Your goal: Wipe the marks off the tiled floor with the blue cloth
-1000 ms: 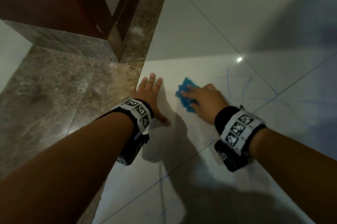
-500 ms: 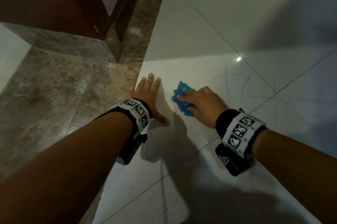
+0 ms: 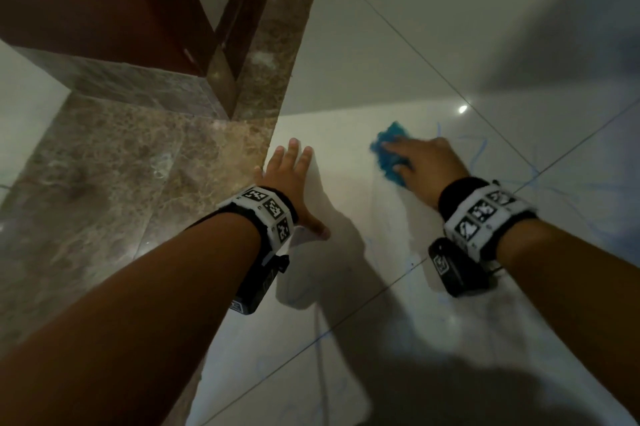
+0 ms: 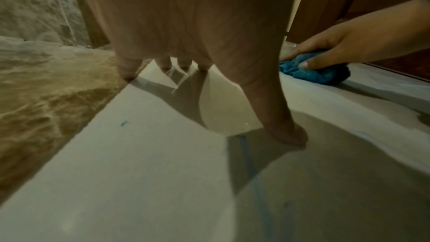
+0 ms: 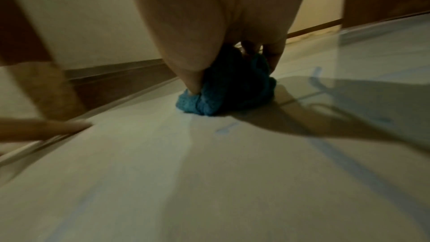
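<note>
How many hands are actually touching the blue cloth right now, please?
1: the right hand presses the bunched blue cloth against the white tile. The left hand lies flat on the floor, apart from it.

Both arms reach forward, banded at wrists. Left hand [image 3: 289, 179] flat, fingers spread, thumb out, pressing floor. Right hand [image 3: 424, 165] palm down, fingers and thumb curled round blue cloth [image 3: 388, 151].
</note>
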`<action>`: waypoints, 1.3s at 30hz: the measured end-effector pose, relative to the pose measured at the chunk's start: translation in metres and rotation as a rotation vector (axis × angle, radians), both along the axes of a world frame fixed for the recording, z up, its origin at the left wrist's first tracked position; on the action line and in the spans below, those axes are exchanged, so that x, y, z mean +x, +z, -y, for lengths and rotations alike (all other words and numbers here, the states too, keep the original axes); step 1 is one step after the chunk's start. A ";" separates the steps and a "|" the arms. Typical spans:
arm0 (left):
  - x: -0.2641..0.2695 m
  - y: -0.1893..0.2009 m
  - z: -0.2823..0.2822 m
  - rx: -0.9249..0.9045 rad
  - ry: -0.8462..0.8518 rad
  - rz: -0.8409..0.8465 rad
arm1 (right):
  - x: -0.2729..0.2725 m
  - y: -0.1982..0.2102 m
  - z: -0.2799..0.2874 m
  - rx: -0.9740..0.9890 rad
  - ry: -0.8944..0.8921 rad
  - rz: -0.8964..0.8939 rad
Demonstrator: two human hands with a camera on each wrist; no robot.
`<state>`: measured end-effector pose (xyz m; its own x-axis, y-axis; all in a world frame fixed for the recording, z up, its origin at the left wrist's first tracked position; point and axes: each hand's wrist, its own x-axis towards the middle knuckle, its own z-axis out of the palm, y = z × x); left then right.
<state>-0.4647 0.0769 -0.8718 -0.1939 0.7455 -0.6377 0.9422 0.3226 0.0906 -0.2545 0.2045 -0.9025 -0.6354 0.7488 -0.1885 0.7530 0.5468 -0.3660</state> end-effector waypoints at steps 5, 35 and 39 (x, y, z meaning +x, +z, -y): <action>0.001 0.000 -0.001 -0.004 0.009 0.004 | -0.013 0.023 0.031 0.152 0.162 0.123; 0.040 0.008 -0.035 0.038 -0.204 0.018 | 0.021 0.016 0.004 -0.067 -0.165 0.005; 0.052 0.001 -0.046 0.026 -0.210 0.025 | 0.021 0.028 0.040 -0.053 0.087 0.072</action>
<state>-0.4130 0.1231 -0.8709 -0.0174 0.7841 -0.6203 0.9859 0.1169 0.1201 -0.2333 0.1642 -0.8744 -0.6807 0.6795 -0.2735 0.7291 0.5923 -0.3429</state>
